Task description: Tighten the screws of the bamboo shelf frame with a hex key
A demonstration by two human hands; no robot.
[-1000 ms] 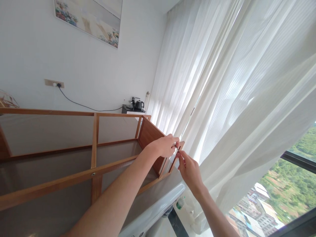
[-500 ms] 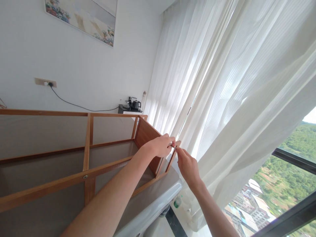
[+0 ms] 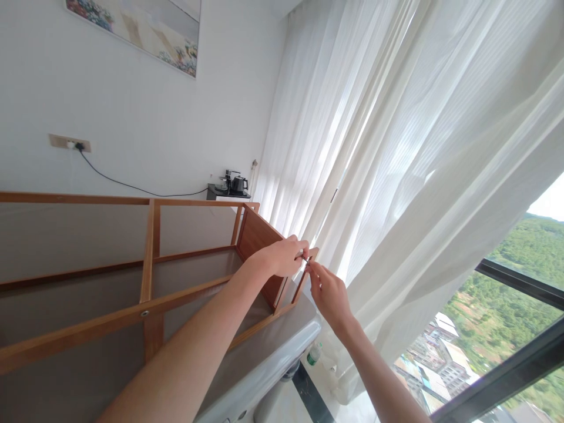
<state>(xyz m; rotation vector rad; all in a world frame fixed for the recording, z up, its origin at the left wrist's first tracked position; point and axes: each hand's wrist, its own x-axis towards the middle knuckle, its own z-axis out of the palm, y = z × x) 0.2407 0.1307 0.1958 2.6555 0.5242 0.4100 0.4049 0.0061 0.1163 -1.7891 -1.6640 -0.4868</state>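
A reddish-brown wooden frame (image 3: pixel 187 295) lies on its side, with a solid wooden panel (image 3: pixel 259 232) near its right end. My left hand (image 3: pixel 286 257) is closed over the upper corner at that end. Its fingers pinch a thin, dark metal piece (image 3: pixel 305 259), too small to name for certain. From the right, my right hand (image 3: pixel 328 294) meets it, thumb and fingertips pinched together at the tip of that piece. Whatever lies between the right fingertips is hidden. One metal bolt head (image 3: pixel 144 314) shows in the front rail.
Under the frame is a grey padded surface (image 3: pixel 282 346) with plastic wrap along its edge. White curtains (image 3: pixel 374 176) hang close on the right beside a window. A plastic bottle (image 3: pixel 314 354) stands on the floor. A black kettle (image 3: pixel 239 185) sits on a cabinet behind.
The view has shifted slightly, moving everything a little to the left. Both hands stay together at the frame's corner; the right fingertips sit slightly lower against the metal piece.
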